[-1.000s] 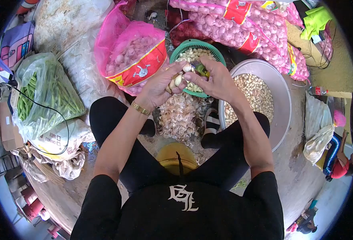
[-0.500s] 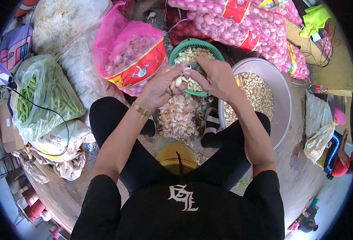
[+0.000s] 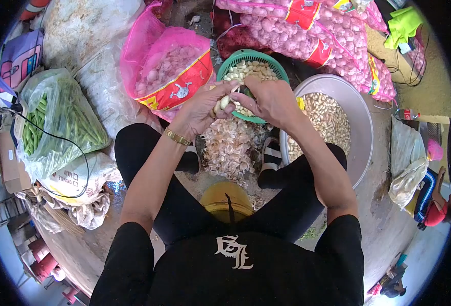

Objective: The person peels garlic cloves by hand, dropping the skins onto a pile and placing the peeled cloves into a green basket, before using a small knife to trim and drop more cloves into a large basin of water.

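Note:
My left hand (image 3: 204,108) is closed around several garlic cloves (image 3: 223,103), pale ones showing at its fingertips. Against them, my right hand (image 3: 274,102) has its thumb and fingers drawn together; something dark shows under its fingers, too hidden to name. Both hands are over the near edge of a green plastic basket (image 3: 282,74), which holds peeled cloves (image 3: 248,69). Below the hands, a heap of papery garlic skins (image 3: 228,148) lies on the floor between my feet. By my right wrist, a wide basin (image 3: 360,127) holds many cloves (image 3: 328,120); a small yellow thing (image 3: 301,103) shows at its edge.
An open pink mesh sack of garlic (image 3: 166,66) stands left of the basket. Full garlic sacks (image 3: 332,35) lie at the back right. A clear bag of green pods (image 3: 64,117) is at left. A yellow bucket or stool (image 3: 226,199) sits between my legs. Another person (image 3: 434,206) is far right.
Both hands stay together by the basket. My right hand's fingers have shifted slightly left and down, and the cloves in my left hand have turned a little.

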Available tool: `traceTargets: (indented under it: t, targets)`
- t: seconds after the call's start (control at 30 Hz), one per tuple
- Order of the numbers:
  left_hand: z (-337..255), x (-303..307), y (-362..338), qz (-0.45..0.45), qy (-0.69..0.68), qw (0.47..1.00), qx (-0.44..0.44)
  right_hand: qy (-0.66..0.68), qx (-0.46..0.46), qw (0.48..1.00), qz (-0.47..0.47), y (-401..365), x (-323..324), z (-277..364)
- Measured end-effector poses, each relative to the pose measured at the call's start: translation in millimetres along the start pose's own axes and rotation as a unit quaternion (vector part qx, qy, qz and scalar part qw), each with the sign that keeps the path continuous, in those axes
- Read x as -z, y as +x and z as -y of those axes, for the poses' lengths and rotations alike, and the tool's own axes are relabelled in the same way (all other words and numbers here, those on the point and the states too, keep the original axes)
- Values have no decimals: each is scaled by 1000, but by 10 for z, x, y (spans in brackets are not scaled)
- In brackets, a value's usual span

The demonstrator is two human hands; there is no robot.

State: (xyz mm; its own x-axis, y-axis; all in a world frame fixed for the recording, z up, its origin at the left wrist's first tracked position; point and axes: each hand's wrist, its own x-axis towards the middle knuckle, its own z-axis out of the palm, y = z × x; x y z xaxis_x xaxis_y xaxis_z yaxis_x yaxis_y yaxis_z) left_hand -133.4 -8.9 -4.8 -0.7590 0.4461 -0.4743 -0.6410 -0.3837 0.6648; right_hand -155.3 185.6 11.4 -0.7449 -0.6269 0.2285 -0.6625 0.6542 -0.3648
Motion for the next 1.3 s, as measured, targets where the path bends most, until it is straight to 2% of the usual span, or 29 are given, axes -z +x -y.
traceTargets:
  t: [0.07, 0.37, 0.5, 0.63, 0.73, 0.83, 0.9, 0.97, 1.13, 1.2, 1.3]
  targets:
    - [-13, -69, -39, -40, -48, 998, -15, 0, -9, 1000, -5, 24, -27, -1]
    - [250, -59, -69, -26, -184, 980, -77, 80, -24, 995, -51, 64, -83, -44]
    - [239, -74, -106, 6, -175, 979, -105, 121, -31, 990, -71, 68, -81, -43]
    - [110, -183, -147, 5, -88, 990, -114, 127, -20, 986, -105, 74, -88, -99]
    - [86, -159, -127, 13, -47, 992, -119, 100, -36, 990, -94, 58, -23, -83]
    - [115, -81, -60, -9, -36, 992, -123, 71, 0, 991, -110, 20, -1, -51]
    - [92, -52, -26, -31, -46, 991, -125, 53, 18, 997, -48, -14, 41, 28]
    - [35, -55, -10, -70, -40, 984, -160, 58, 17, 998, -30, -46, 74, 65]
    - [-58, -32, -107, -52, -39, 982, -177, 108, 4, 994, -8, -157, 57, 71]
    - [-66, -14, -103, -44, -26, 982, -183, 211, -120, 968, 55, -181, -10, 44]
    - [-45, 12, -94, -46, -16, 980, -193, 188, -64, 980, 22, -172, -44, 52]
